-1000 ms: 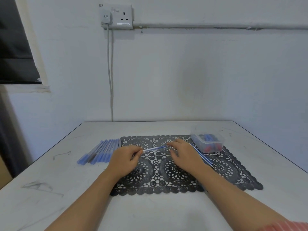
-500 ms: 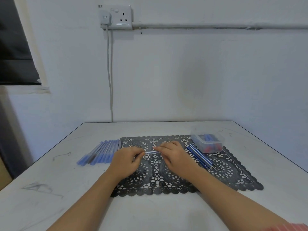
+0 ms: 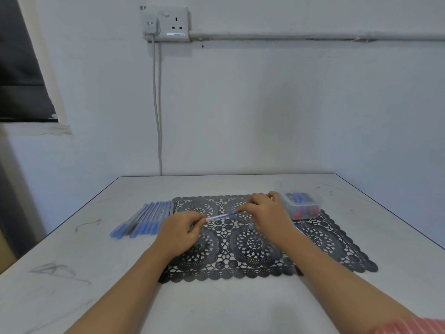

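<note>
Holding one clear pen (image 3: 220, 217) above the mat (image 3: 325, 239), your left hand (image 3: 179, 233) grips its barrel, your right hand (image 3: 267, 214) pinches its blue end.

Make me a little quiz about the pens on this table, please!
1. True or false: the left hand and the right hand both hold the same pen.
2. Fill in the gap: the clear plastic box stands at the far ____ corner of the black lace mat.
3. Where does the row of blue pens lie?
A. on the table, left of the mat
B. in the middle of the mat
C. inside the box

Key: 1 true; 2 right; 3 A.
</note>
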Available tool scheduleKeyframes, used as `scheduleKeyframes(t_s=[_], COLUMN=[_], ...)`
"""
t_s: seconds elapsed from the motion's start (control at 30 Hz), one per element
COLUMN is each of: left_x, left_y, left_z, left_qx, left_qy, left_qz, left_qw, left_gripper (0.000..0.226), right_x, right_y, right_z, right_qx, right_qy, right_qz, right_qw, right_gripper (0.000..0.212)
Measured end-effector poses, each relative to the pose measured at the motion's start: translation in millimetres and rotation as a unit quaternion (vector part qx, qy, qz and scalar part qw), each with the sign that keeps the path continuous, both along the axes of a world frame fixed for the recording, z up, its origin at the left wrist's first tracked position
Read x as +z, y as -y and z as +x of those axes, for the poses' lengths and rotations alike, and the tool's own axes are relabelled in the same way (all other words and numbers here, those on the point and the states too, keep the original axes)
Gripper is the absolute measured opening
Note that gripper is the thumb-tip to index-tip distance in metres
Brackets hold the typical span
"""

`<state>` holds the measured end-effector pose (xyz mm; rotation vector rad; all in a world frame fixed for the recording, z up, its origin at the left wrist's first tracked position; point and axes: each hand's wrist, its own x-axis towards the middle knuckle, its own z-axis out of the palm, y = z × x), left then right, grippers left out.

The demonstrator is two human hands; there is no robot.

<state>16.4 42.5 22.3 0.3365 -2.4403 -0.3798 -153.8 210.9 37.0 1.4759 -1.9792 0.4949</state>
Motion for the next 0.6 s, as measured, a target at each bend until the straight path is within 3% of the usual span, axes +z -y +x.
scheduleKeyframes(t_s=[0.2,0.37,0.6], left_x=[0.5,1.1,2.3], left_y=[0.0,0.3,-2.0], left_z=[0.2,-0.3,0.7], left_qx=[0.0,0.001,0.001], left_qy=[0.0,0.002,0.006], left_qz=[-0.005,-0.005,0.002], left_qw=[1.0,1.0,1.0], left_gripper=[0.03,0.022,0.02], right_x=[3.5,9.6,-1.4], right_y=[-6.8,-15.1,-18.3], right_z=[-14.3,-35.8,-55.0], right_qx=[-0.075,-0.064,0.002], right_qy=[-0.021,0.009,0.146], right_qz=[-0.015,-0.047,0.05], right_qw=[0.997,0.997,0.988], right_gripper=[0.043,0.032,0.03])
